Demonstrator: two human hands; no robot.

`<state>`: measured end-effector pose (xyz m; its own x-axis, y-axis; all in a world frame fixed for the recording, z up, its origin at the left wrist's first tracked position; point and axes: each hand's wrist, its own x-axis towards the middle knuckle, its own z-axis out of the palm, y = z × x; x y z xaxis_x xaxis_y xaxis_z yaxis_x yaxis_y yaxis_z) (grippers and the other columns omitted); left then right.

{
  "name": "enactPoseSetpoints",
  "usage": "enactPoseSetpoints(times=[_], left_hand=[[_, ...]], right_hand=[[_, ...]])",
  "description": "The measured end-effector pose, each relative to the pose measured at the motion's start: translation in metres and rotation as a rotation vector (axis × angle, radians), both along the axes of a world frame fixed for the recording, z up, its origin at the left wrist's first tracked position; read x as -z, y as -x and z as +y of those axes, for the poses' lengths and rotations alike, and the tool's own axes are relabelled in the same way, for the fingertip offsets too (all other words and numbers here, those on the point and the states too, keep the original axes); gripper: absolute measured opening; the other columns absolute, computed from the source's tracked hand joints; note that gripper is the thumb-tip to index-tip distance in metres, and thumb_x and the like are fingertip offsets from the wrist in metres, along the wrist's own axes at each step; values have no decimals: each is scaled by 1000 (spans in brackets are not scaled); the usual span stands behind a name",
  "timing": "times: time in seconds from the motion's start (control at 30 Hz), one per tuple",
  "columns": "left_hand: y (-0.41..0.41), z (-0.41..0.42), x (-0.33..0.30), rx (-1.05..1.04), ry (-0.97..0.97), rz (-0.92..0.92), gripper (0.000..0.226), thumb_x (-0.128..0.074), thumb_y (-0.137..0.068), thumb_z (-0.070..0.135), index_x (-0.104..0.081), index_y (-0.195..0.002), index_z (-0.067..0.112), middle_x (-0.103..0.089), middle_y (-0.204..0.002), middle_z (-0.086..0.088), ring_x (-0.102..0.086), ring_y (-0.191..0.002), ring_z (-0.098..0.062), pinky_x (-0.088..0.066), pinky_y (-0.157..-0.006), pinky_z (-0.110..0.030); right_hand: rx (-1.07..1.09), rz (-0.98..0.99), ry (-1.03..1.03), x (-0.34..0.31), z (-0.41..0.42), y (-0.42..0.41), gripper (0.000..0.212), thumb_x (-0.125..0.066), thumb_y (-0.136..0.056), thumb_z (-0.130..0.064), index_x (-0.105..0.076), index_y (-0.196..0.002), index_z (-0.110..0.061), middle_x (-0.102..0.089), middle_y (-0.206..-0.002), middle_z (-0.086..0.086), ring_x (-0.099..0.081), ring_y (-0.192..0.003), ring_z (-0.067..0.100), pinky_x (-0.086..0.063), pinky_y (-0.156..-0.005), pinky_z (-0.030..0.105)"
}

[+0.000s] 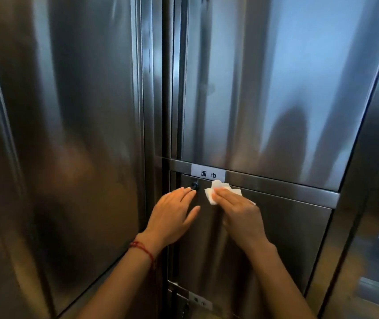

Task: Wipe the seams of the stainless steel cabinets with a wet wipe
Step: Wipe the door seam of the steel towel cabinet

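Right hand (pixel 236 210) presses the wipe (pixel 216 192) under straight fingers — best drawn steadily along the seam (pixel 276 192); left hand (pixel 172 215) rests flat, fingers straight.

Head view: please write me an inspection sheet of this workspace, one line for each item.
Surface: stainless steel cabinet door, shut, with a keyhole lock near its top left corner.
Job's things: white wet wipe pressed on the door just under the horizontal seam.
Clutter: nothing seen.
Hands: right hand presses the wipe with straight fingers; left hand lies flat beside the lock.
Cables: nothing seen.
Surroundings: paper label above the seam; a second label lower down; red string bracelet on the left wrist.
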<state>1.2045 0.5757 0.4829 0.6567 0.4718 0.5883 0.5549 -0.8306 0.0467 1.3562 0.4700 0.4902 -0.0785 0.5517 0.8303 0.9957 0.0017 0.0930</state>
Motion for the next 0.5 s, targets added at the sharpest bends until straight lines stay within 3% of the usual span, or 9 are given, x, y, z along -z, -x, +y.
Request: enactPoseSetpoints(times=[0.33,0.5], left_hand=[[-14,51,-12,101,-41,-152,55,-44,-95,41,-33,-144,17,-34,-149,0,-32,-136,-14,-19,-110,-25],[-18,55,-19,115,-157,-215,61,-76,-76,20,-52,-129,3,-54,-132,-13,-54,-120,-27,-46,-96,-44]], right_hand=[[-1,-51,-44,-15,58,-4,61,-90,-34,6,-75,-93,-5,-72,-99,10,-71,-89,23,-57,-68,37],[-39,-51,-81,-21,72,-7,55,-90,-41,7,-75,-93,-4,-72,-98,12,-71,-89,25,-57,-71,39]])
